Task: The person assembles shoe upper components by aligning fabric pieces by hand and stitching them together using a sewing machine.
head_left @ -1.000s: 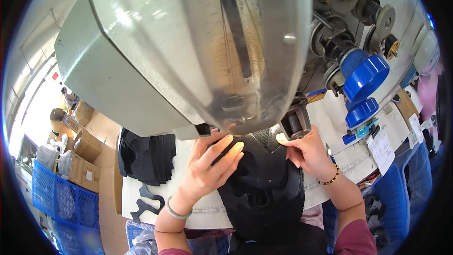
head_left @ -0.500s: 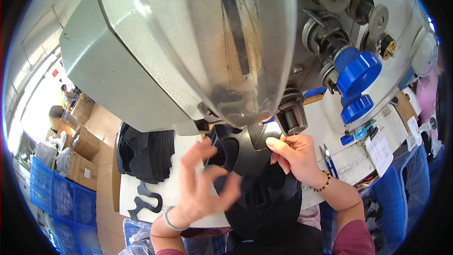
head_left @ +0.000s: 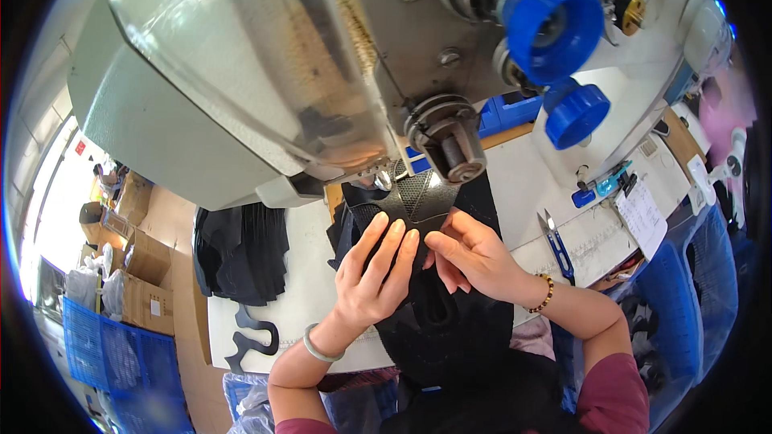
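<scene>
Head view: a black fabric piece [head_left: 418,201] with a mesh panel lies on the white table [head_left: 305,289], its far end tucked under the foot of a large grey sewing machine [head_left: 241,88]. The left hand [head_left: 371,277] lies flat on it with fingers [head_left: 392,243] stretched out and pressing down, not curled around anything. The right hand [head_left: 474,257] sits just beside it, fingertips bent onto the same cloth, pinning its edge rather than gripping it.

The piece looks light, thin and limp (it drapes off the table edge toward the person's lap), so it would likely fold or slide if lifted by one corner. Flat palm pressure near the needle end, with fingertips at the seam edge, seems the surest hold. The mesh may snag.

The needle itself is hidden behind the machine's round metal head [head_left: 446,137]. How far the cloth runs below the table I cannot tell. A stack of dark cut pieces [head_left: 241,253] lies to the left, its layers impossible to count. Blue-handled snips [head_left: 556,243] lie to the right, and two blue knobs [head_left: 555,28] sit above.
</scene>
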A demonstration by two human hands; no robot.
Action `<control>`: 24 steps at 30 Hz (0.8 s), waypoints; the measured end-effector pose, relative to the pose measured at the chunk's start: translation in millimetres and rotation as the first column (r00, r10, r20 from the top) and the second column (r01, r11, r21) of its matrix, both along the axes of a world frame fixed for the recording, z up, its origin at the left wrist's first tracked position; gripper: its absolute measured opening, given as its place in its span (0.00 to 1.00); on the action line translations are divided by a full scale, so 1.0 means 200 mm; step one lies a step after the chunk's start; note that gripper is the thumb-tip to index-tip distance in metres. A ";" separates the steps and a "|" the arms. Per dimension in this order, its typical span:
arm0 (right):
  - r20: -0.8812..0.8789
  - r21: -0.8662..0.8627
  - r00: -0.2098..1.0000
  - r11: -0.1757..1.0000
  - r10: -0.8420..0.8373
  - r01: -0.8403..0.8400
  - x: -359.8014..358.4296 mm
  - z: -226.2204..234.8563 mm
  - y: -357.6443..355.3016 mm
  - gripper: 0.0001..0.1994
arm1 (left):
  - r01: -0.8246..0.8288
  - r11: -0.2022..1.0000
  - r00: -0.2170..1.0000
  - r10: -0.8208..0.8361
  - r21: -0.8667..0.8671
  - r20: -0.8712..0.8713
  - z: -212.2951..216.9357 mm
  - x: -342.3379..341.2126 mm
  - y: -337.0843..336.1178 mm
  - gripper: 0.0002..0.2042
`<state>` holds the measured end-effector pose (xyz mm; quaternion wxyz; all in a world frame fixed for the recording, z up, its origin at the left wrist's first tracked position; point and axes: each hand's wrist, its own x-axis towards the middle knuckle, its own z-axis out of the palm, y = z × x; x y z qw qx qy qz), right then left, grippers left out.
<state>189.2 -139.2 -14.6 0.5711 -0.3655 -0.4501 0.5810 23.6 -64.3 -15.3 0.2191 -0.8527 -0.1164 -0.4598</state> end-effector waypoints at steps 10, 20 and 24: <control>-0.002 0.046 1.000 0.999 -0.009 0.010 0.02 -0.01 0.01 0.10 | -0.006 0.996 1.000 0.007 -0.084 0.011 0.02 0.02 -0.04 0.15; 0.055 0.020 0.970 0.972 -0.236 0.236 0.18 0.11 0.11 0.13 | -0.081 0.996 0.995 0.078 -0.046 -0.055 0.15 -0.02 -0.10 0.14; 0.144 0.028 0.957 0.968 -0.251 0.250 0.16 0.13 0.17 0.11 | -0.021 1.000 0.993 0.021 0.004 -0.119 0.18 -0.04 -0.08 0.11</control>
